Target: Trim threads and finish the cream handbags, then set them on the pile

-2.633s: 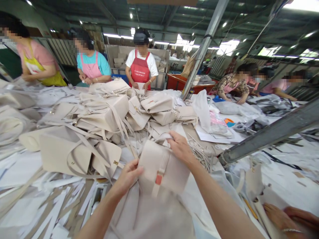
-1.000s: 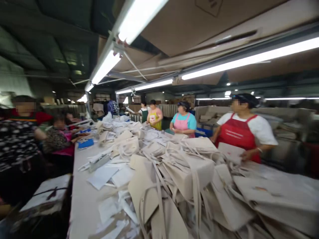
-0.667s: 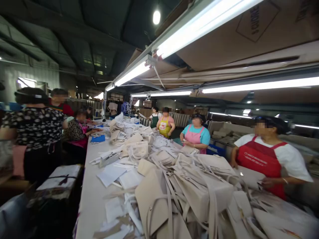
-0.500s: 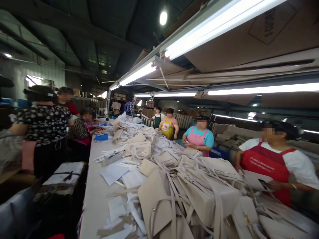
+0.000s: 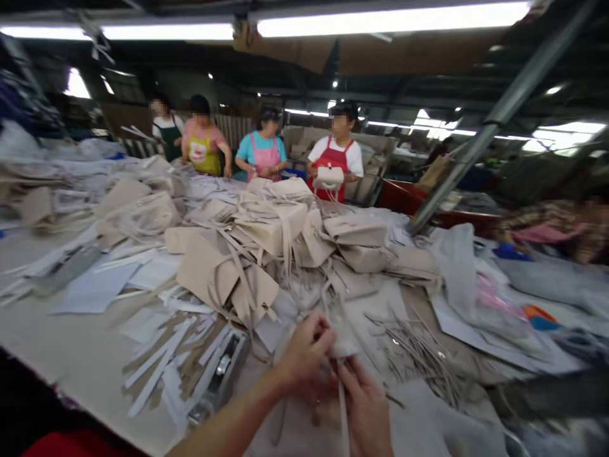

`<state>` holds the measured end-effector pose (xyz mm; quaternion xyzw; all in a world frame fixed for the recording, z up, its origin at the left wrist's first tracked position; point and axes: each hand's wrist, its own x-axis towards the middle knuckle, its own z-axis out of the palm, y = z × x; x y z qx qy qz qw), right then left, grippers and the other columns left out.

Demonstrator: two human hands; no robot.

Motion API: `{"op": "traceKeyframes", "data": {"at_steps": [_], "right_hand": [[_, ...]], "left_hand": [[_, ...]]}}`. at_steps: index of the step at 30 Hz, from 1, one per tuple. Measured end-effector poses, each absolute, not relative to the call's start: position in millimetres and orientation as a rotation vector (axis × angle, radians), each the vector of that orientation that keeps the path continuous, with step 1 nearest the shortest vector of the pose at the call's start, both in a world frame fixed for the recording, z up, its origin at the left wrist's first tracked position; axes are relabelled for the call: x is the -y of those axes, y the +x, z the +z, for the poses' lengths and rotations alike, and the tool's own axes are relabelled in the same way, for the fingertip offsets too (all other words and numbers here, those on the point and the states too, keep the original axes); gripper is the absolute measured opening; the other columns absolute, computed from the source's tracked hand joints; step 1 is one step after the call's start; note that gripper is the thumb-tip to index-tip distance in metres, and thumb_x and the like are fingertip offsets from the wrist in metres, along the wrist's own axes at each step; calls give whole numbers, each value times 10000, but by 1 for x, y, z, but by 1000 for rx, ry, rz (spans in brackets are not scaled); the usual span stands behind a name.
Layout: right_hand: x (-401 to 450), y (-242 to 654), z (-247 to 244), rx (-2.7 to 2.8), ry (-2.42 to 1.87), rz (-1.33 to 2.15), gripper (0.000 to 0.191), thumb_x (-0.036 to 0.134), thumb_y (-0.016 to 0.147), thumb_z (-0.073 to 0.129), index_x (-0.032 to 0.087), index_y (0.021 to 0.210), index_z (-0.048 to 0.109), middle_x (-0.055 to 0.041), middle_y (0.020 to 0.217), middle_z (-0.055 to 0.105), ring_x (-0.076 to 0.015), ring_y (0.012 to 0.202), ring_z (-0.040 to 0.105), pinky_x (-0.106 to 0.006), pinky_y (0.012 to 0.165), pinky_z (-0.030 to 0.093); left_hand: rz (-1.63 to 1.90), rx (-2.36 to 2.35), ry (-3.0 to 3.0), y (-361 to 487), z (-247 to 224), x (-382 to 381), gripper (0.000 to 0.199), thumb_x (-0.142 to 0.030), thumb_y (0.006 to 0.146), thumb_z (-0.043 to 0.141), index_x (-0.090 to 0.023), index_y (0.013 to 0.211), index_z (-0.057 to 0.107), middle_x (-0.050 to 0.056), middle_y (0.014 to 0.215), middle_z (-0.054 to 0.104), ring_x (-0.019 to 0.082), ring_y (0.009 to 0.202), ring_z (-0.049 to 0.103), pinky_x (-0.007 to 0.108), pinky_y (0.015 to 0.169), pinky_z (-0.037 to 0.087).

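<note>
My left hand (image 5: 309, 349) is at the lower middle of the head view, its fingers bent together at a pale piece that is blurred. Just right of it and lower, my right hand (image 5: 364, 400) has its fingers closed on a narrow pale strap (image 5: 343, 412) that hangs down between the hands. Beige bags (image 5: 209, 273) with straps lie heaped beyond my hands. A bundle of thin beige straps (image 5: 419, 355) lies to the right. What my left fingers pinch is too smeared to name.
A metal tape dispenser (image 5: 221, 374) and white paper strips (image 5: 162, 362) lie left of my hands. Clear plastic bags (image 5: 461, 273) are at the right, near a slanted metal post (image 5: 476, 146). Several people stand across the table (image 5: 95, 362), one holding a bag (image 5: 329, 178).
The view has swung right and down. My two hands and forearms now show, as do the thin straps and plastic bags. The person in the red apron now holds a bag up.
</note>
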<state>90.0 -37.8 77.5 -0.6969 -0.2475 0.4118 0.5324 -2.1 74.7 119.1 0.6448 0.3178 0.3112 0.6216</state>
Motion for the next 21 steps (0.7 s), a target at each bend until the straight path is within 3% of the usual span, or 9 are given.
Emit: {"op": "traceKeyframes", "data": {"at_steps": [2,5,7,10,15,18,21], "right_hand": [[32,81,83,368,-1428,1019,665,556,770,705,223,1334,593,-85,1090,730,-302,1021,676,-402,810,580],[23,77,95,213,-1194,1035,602,463,634,845,218,1162,691,-64,1030,744,-257,931,689,-344,774,570],[25,80,99,194,-1206,1059,539,466,574,886,206,1019,727,-35,857,734,-203,739,668,-296,637,549],[38,88,96,272,-1256,1188,454,510,586,883,172,847,728,2,664,647,-125,533,541,-238,485,455],[55,91,87,346,-1126,1356,408,513,714,812,190,945,717,-43,842,711,-181,729,650,-285,642,522],[55,91,81,450,-1164,1350,385,536,774,752,208,969,706,-33,831,703,-198,748,653,-312,668,527],[51,90,73,475,-1288,1289,441,591,724,766,202,925,714,-42,835,714,-213,777,663,-335,718,544]], "left_hand": [[639,-721,1482,3,119,-83,167,-324,819,555,-174,893,544,-58,640,479,116,600,460,236,577,357],[534,-678,1664,10,131,-93,157,-307,789,560,-179,703,533,-38,618,467,139,632,471,253,601,374],[671,-705,1865,14,143,-94,192,-263,803,551,-177,632,539,-4,664,505,165,720,495,278,678,395],[901,-693,2150,12,155,-85,203,-234,865,540,-174,700,641,41,747,563,190,809,509,302,751,395],[785,-499,2232,-13,135,-57,239,-201,907,490,-192,864,725,34,715,568,158,699,532,254,657,408],[772,-478,2011,-27,119,-45,253,-153,872,480,-180,933,724,48,787,625,158,741,595,248,687,454],[798,-522,1774,-30,115,-40,257,-176,836,521,-163,988,728,64,845,660,175,797,619,274,744,486]]}}
